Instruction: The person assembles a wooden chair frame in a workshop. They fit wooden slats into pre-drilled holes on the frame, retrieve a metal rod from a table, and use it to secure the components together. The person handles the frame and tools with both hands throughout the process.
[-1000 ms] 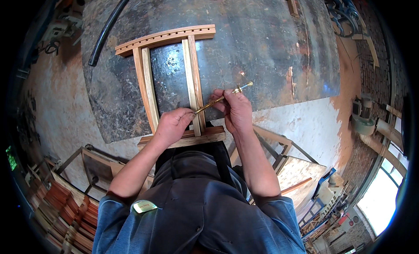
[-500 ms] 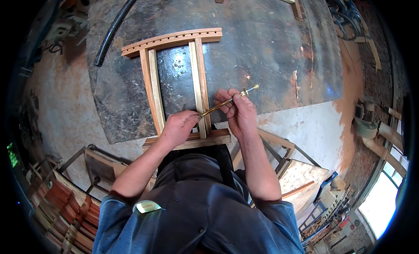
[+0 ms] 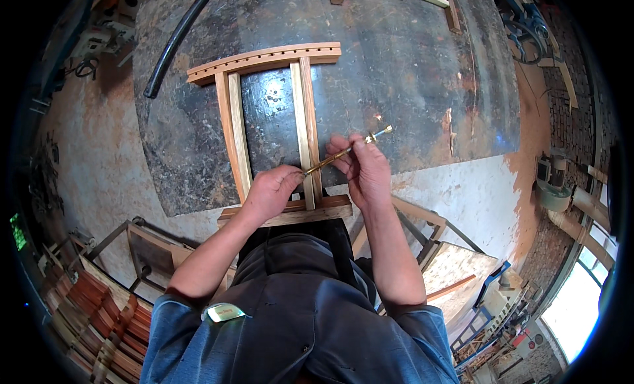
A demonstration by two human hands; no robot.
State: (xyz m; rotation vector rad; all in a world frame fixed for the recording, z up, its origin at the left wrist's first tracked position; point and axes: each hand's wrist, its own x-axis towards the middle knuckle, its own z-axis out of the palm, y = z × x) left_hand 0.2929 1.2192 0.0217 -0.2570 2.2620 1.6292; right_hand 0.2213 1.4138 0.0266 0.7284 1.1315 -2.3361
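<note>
A thin brass-coloured rod (image 3: 328,160) slants up to the right between my hands, with a shiny metal fitting at its far end. Its lower end is pinched by my left hand (image 3: 272,189), which is closed just over the wooden frame's right-hand slats. My right hand (image 3: 367,169) grips the rod close below the fitting, thumb and fingers closed round it. Under the rod lies a wooden frame (image 3: 264,56): a curved rail with a row of small holes at the far side, upright slats, and a straight rail (image 3: 290,215) against my apron.
The frame rests on a dark, scuffed worktable (image 3: 403,100). A black hose (image 3: 177,44) lies at the far left; wooden pieces (image 3: 452,11) lie at the far right. Stacked reddish boards (image 3: 109,301) stand lower left, and a pale panel (image 3: 459,268) lower right.
The frame and table have shifted slightly right in the picture. Both hands keep their hold on the rod, almost unmoved.
</note>
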